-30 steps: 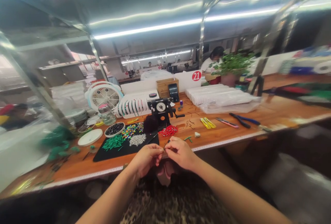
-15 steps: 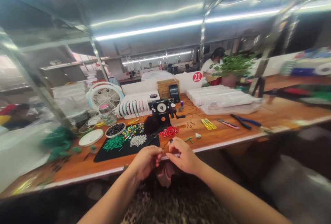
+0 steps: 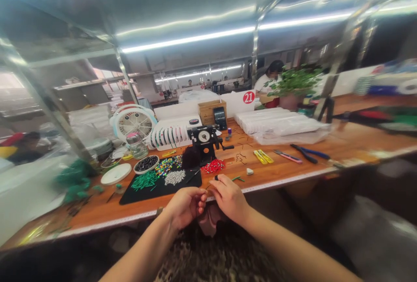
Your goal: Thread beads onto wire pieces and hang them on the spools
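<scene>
Near the table's front edge, my left hand (image 3: 186, 206) has thumb and index finger pinched on something thin, too small to name. Close beside it on the right, my right hand (image 3: 229, 197) is closed, its fingertips bent toward the left hand, with a small dark object (image 3: 216, 178) at the index finger. What else it grips is hidden. Just beyond the hands lie a pile of red beads (image 3: 213, 166) and a black mat (image 3: 133, 196) with green pieces (image 3: 145, 180), silvery beads (image 3: 175, 177) and multicoloured beads (image 3: 164, 167).
A black hand-crank device (image 3: 204, 136) stands behind the beads, with a fan (image 3: 135, 123) to its left. To the right lie yellow packets (image 3: 263, 157), a cutter (image 3: 287, 156), pliers (image 3: 304, 153) and plastic-wrapped white bundles (image 3: 280, 123). A person (image 3: 265, 80) sits behind a plant (image 3: 293, 84).
My right hand has turned slightly and its fingers have drawn closer together, nearer the left fingertips. The left hand has barely moved. The view has shifted a little.
</scene>
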`<state>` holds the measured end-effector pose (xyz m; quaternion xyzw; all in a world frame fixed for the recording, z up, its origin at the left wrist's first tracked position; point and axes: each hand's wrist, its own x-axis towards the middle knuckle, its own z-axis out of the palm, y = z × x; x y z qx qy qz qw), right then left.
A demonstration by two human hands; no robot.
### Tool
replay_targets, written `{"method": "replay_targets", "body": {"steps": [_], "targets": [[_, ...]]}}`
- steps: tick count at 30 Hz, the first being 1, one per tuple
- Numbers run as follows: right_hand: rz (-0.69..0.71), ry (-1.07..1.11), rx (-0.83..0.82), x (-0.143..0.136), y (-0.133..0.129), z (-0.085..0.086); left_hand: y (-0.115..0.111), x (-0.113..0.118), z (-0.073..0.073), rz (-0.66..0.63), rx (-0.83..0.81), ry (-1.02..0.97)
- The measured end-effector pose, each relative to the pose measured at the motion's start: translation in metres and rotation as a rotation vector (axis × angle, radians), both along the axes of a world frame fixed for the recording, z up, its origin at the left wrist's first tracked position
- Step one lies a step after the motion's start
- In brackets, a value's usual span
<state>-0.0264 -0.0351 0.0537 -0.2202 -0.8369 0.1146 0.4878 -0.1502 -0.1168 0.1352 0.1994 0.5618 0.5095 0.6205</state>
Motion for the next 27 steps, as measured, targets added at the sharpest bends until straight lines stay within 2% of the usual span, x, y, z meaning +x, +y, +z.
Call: {"method": "replay_targets", "body": {"steps": [5, 9, 12, 16, 19, 22, 27], "targets": [[0.094, -0.033, -0.110, 0.004, 0.003, 0.011, -0.003, 0.000, 0.001, -0.023, 0.098, 0.132], [0.129, 0.002, 0.004, 0.016, 0.000, 0.020, -0.002, -0.002, -0.001, -0.005, 0.150, 0.293], [0.144, -0.048, 0.126, 0.022, -0.003, 0.032, 0.000, -0.004, -0.001, -0.025, 0.169, 0.421], [0.269, -0.131, 0.171, 0.019, -0.001, 0.050, 0.002, -0.004, 0.005, -0.049, 0.215, 0.607], [0.342, -0.138, 0.062, 0.012, 0.006, 0.059, 0.001, -0.003, 0.010, -0.106, 0.359, 0.902], [0.359, -0.081, -0.116, 0.004, 0.015, 0.066, 0.001, -0.002, 0.010, -0.183, 0.564, 1.245], [0.329, -0.038, -0.384, -0.008, 0.033, 0.071, 0.005, -0.008, 0.005, -0.235, 0.695, 1.404]]}}
